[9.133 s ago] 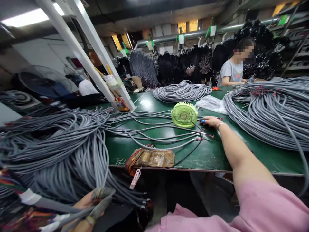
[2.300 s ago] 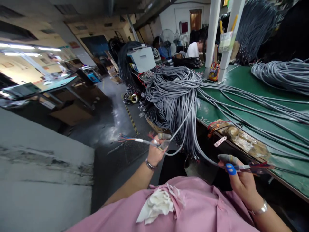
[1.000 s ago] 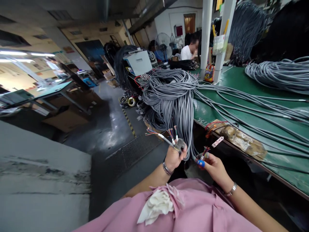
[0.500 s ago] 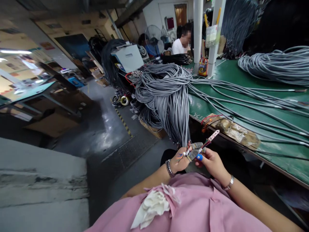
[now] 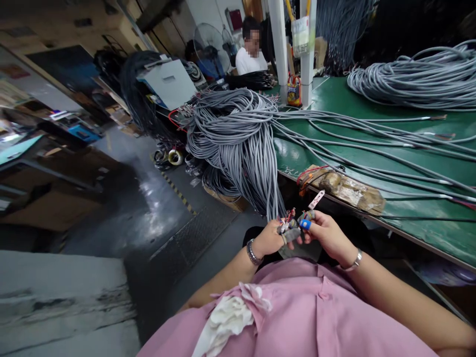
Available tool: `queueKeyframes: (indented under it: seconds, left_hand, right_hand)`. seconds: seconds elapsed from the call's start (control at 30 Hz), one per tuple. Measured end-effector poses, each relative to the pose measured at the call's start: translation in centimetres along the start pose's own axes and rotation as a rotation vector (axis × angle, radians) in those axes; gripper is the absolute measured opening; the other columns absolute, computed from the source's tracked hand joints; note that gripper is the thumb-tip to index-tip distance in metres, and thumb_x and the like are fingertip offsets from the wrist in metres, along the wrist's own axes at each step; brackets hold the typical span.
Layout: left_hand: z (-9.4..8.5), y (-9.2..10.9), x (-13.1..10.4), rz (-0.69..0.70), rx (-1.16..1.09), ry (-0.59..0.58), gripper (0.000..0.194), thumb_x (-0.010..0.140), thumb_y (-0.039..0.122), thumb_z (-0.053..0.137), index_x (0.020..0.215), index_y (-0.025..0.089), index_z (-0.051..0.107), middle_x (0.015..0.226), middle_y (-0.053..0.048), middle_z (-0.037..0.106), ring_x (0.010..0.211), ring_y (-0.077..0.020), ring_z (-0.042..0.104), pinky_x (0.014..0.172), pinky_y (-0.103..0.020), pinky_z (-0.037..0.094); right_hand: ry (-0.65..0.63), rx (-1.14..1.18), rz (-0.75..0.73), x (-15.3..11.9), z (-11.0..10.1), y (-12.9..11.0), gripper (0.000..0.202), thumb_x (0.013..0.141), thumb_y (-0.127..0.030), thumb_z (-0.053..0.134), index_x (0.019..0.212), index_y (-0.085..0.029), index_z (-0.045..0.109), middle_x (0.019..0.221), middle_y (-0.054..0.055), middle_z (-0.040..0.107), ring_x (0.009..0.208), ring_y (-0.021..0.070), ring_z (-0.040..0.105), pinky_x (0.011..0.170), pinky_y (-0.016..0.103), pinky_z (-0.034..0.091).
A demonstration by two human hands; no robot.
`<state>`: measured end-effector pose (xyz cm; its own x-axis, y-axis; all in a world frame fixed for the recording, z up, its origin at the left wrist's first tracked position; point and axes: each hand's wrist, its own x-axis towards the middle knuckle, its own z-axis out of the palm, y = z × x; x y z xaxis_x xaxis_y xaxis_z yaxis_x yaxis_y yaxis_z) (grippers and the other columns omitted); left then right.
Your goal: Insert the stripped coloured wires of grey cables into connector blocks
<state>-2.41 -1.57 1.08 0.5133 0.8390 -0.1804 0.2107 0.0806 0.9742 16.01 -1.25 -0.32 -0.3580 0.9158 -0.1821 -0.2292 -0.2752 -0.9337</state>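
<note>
- Left hand point(image 5: 272, 238) grips stripped cable ends point(image 5: 289, 217), partly hidden by its fingers
- Right hand point(image 5: 327, 235) just beside; cannot tell what its bunched fingers hold
- Grey cable coil point(image 5: 412, 82) cut off at right

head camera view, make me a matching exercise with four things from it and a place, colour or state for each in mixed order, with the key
Things:
1. right hand
2. grey cable heap
3. small bag
4. grey cable coil

Places and states:
A. by the foot of the white posts
B. lying in loops at the upper right of the view
C. wearing a blue cover on the thumb
D. drooping over the edge of the green table

Right pairs: 1-C, 2-D, 3-A, 4-B
</note>
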Motion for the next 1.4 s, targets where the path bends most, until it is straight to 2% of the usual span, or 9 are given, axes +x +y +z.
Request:
queueKeyframes:
  seconds: [0.13, 0.33, 0.5, 0.73, 0.83, 1.0, 1.07, 1.27, 1.4]
  left_hand:
    - [0.1, 0.0, 0.3, -0.029, -0.041, 0.089, 0.047, 0.078, 0.053, 0.061, 0.055, 0.012, 0.057, 0.047, -0.003, 0.057, 0.041, -0.0094, 0.051, 0.046, -0.021, 0.043]
    - [1.5, -0.9, 0.8, 0.025, -0.219, 0.343, 0.039, 0.079, 0.044, 0.063, 0.058, 0.011, 0.061, 0.056, -0.006, 0.063, 0.049, -0.0103, 0.057, 0.047, -0.019, 0.039]
    - [2.1, -1.0, 1.1, 0.029, -0.333, 0.456, 0.034, 0.078, 0.041, 0.063, 0.062, 0.011, 0.063, 0.059, -0.006, 0.064, 0.047, -0.0090, 0.055, 0.045, -0.018, 0.037]
    - [2.1, -0.7, 0.9, -0.020, -0.294, 0.435, 0.032, 0.072, 0.040, 0.070, 0.060, 0.011, 0.061, 0.051, -0.002, 0.058, 0.041, -0.0082, 0.050, 0.040, -0.019, 0.039]
    - [2.0, -1.0, 0.9, -0.033, -0.259, 0.402, 0.031, 0.071, 0.038, 0.070, 0.060, 0.012, 0.059, 0.050, -0.001, 0.056, 0.041, -0.0082, 0.050, 0.041, -0.020, 0.041]
    - [0.9, -1.0, 1.1, -0.095, -0.189, 0.183, 0.029, 0.068, 0.035, 0.072, 0.059, 0.010, 0.061, 0.050, -0.003, 0.058, 0.040, -0.0091, 0.050, 0.042, -0.021, 0.042]
    - [0.6, -0.9, 1.1, -0.109, -0.182, 0.144, 0.032, 0.068, 0.037, 0.071, 0.055, 0.010, 0.060, 0.049, -0.003, 0.058, 0.040, -0.0090, 0.050, 0.042, -0.021, 0.042]
    - [1.6, -0.8, 0.7, -0.023, -0.331, 0.308, 0.036, 0.073, 0.042, 0.068, 0.058, 0.011, 0.059, 0.049, -0.002, 0.057, 0.041, -0.0089, 0.051, 0.042, -0.020, 0.041]
    - [1.8, -0.5, 0.6, -0.006, -0.364, 0.399, 0.039, 0.074, 0.045, 0.067, 0.055, 0.012, 0.057, 0.050, -0.002, 0.057, 0.040, -0.0074, 0.049, 0.040, -0.019, 0.039]
  right_hand:
    - [-0.016, -0.022, 0.004, 0.5, 0.2, -0.6, 0.024, 0.072, -0.034, 0.073, 0.078, -0.016, 0.058, 0.059, -0.004, 0.055, 0.049, 0.0084, 0.049, 0.049, 0.023, 0.042]
    - [0.085, 0.077, 0.049, 0.2, -0.2, 1.4, 0.020, 0.075, -0.032, 0.070, 0.074, -0.018, 0.056, 0.053, -0.007, 0.044, 0.047, 0.0074, 0.037, 0.046, 0.021, 0.036]
    - [0.040, -0.056, -0.008, -0.5, -0.2, 1.8, 0.022, 0.073, -0.033, 0.072, 0.071, -0.017, 0.056, 0.060, -0.004, 0.050, 0.054, 0.0092, 0.041, 0.050, 0.022, 0.036]
    - [0.018, -0.090, -0.068, -0.2, 0.0, 0.2, 0.025, 0.076, -0.041, 0.068, 0.084, -0.019, 0.059, 0.078, 0.003, 0.062, 0.069, 0.0149, 0.054, 0.062, 0.027, 0.043]
    - [0.054, -0.084, -0.085, 0.4, 0.5, -0.3, 0.029, 0.071, -0.044, 0.072, 0.076, -0.019, 0.058, 0.068, 0.001, 0.060, 0.062, 0.0141, 0.053, 0.058, 0.026, 0.042]
    - [-0.080, -0.040, -0.042, 0.8, 1.2, -0.9, 0.030, 0.073, -0.046, 0.070, 0.074, -0.020, 0.056, 0.061, 0.001, 0.062, 0.055, 0.0148, 0.056, 0.058, 0.029, 0.045]
    - [-0.099, -0.042, -0.051, 0.7, 1.2, -0.9, 0.026, 0.074, -0.043, 0.070, 0.075, -0.020, 0.057, 0.063, 0.000, 0.063, 0.055, 0.0141, 0.055, 0.058, 0.029, 0.044]
    - [0.066, 0.024, -0.010, 0.7, 0.8, 0.8, 0.022, 0.077, -0.037, 0.067, 0.072, -0.019, 0.056, 0.056, -0.003, 0.055, 0.052, 0.0106, 0.047, 0.053, 0.024, 0.037]
    - [0.104, 0.114, 0.010, 0.7, 0.9, 0.7, 0.024, 0.075, -0.039, 0.069, 0.075, -0.019, 0.057, 0.059, -0.003, 0.053, 0.054, 0.0108, 0.046, 0.055, 0.025, 0.038]
